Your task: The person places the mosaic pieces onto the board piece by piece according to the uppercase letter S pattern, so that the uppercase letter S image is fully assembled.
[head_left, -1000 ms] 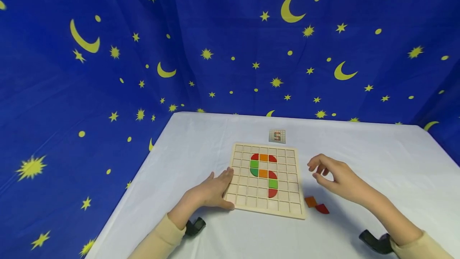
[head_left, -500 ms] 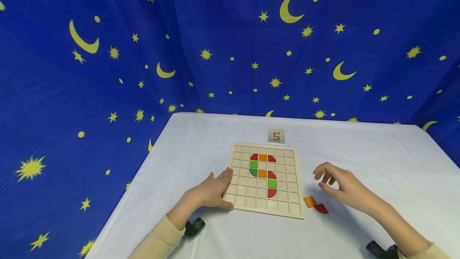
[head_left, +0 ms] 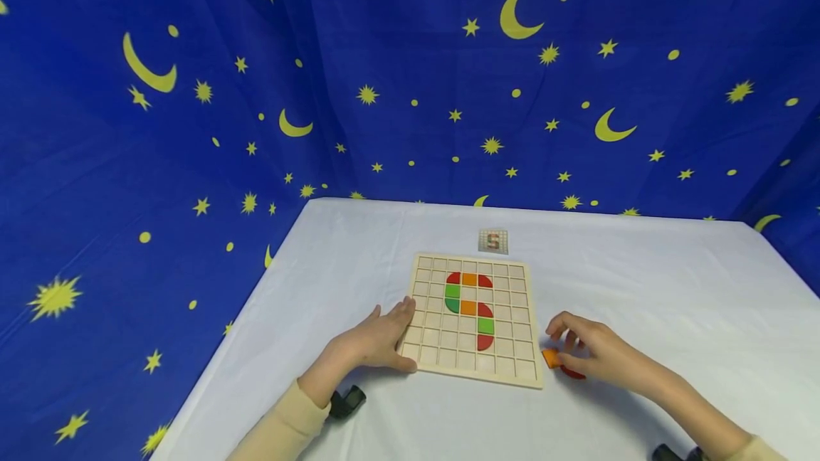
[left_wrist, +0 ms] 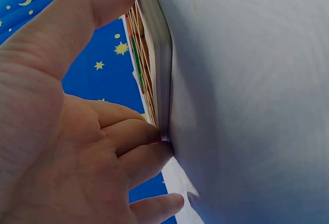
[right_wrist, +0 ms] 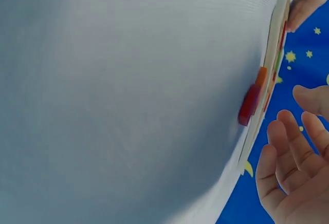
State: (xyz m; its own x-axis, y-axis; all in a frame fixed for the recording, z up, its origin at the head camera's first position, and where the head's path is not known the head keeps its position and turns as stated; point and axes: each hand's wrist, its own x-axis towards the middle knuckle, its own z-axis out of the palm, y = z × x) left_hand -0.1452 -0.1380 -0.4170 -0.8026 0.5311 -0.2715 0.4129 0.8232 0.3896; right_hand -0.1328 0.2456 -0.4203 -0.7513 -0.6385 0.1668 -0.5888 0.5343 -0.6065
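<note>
A wooden grid board (head_left: 442, 340) lies on the white table, with red, orange and green pieces forming an S-like curve in its cells. My left hand (head_left: 376, 340) rests against the board's left side, fingers spread along the edge and thumb at the near corner. To the right of the board, an orange square tile (head_left: 549, 358) and a red quarter-circle tile (head_left: 574, 373) lie on the cloth. My right hand (head_left: 602, 354) hovers over these tiles with loosely bent fingers, partly covering them in the head view. In the right wrist view the fingers are apart from the red tile (right_wrist: 249, 105).
Behind the board lies a small pattern card (head_left: 493, 241) with an S on a grid. White cloth (head_left: 673, 290) covers the table. A blue curtain (head_left: 410, 77) with yellow stars and moons hangs at the back and left. Black straps (head_left: 348, 403) sit at the wrists.
My right hand first drew back slightly to the right, then came down and left over the orange and red tiles. The left hand has stayed at the board's edge.
</note>
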